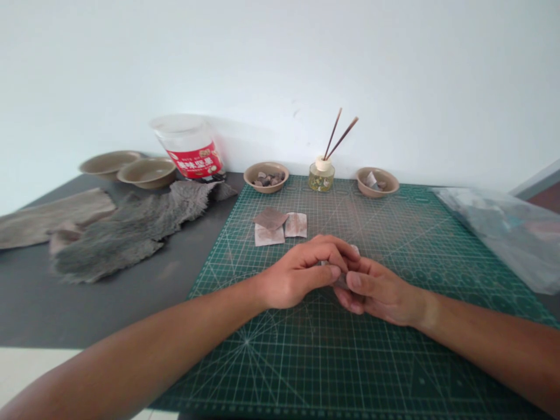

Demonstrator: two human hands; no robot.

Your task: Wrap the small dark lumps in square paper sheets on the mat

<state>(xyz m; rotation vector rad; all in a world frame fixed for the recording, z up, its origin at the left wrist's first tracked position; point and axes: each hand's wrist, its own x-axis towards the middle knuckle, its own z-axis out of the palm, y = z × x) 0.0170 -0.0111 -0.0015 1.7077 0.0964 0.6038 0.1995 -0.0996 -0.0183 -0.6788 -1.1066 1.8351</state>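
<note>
Both hands meet over the middle of the mat. My left hand point(306, 268) curls over from above, its fingers and thumb closed around a small grey piece point(341, 281). From the other side, my right hand point(380, 294) grips the same piece between thumb and fingers. Most of it is covered by the fingers, so its kind cannot be made out. A pale edge shows by the left fingertips. Just beyond the hands lie a brown sandpaper-like square point(270, 218), a pale square point(269, 235) partly under it, and another pale, brown-smudged square point(296, 224).
A bowl of small stones point(266, 185), a reed diffuser point(321, 176) and a bowl with scraps point(378, 189) line the back of the green cutting mat point(280, 361). Leftward are two bowls, a plastic tub point(192, 149) and grey cloths point(126, 227). A plastic bag point(503, 233) lies right.
</note>
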